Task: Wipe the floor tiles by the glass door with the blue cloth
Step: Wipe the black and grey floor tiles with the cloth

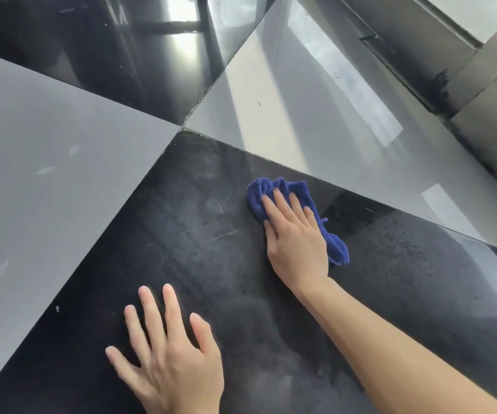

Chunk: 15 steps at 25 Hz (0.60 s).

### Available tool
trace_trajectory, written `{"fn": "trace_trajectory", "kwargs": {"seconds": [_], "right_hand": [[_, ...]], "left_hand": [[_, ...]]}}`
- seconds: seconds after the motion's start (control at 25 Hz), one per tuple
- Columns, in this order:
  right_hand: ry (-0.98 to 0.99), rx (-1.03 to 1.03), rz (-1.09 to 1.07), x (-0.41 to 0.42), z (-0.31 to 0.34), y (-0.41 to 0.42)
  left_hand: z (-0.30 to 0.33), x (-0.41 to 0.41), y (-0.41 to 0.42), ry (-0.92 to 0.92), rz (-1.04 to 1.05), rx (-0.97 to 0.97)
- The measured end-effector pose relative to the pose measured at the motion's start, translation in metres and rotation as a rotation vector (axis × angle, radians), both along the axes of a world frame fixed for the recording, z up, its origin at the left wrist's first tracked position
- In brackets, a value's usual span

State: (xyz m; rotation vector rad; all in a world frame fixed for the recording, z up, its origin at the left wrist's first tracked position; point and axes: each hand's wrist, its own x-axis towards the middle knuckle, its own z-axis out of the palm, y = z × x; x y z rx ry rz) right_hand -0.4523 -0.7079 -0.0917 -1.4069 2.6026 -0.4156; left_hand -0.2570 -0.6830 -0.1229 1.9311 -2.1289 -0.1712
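Your right hand [296, 237] presses the blue cloth [274, 194] flat-fingered on the black tile [211, 249]; your left hand [169, 351] rests open, empty. Dusty smears remain, so wiping appears unfinished.

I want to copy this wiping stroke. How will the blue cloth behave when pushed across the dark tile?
The blue cloth looks soft and floppy: it is bunched in folds under the right hand, so it will likely crumple rather than slide flat. The dark tile looks glossy, so the cloth probably glides easily under flat fingers.
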Motion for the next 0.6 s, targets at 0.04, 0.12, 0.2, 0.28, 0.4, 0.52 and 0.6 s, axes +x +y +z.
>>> {"fn": "trace_trajectory", "kwargs": {"seconds": [0.04,0.12,0.2,0.28,0.4,0.52,0.6], "right_hand": [[-0.004,0.015,-0.001,-0.007,-0.002,-0.013],[0.012,0.024,-0.008,-0.015,-0.005,-0.034],[0.029,0.026,-0.015,-0.018,-0.008,-0.044],[0.044,0.018,-0.02,-0.019,-0.009,-0.047],[0.036,0.032,-0.017,-0.019,-0.005,-0.048],[0.044,0.003,0.032,-0.001,-0.002,-0.032],[0.063,-0.029,0.083,0.023,0.003,-0.012]], "left_hand": [[-0.002,0.001,0.0,-0.001,0.003,-0.019],[-0.005,0.002,0.0,-0.002,0.022,-0.06],[-0.005,0.003,-0.001,-0.009,0.033,-0.072],[-0.004,0.002,-0.002,-0.023,0.011,-0.067],[0.001,0.0,0.0,-0.026,-0.014,-0.036],[0.01,-0.002,-0.001,0.001,-0.016,-0.01],[0.018,-0.006,-0.001,-0.001,-0.014,0.043]]}}
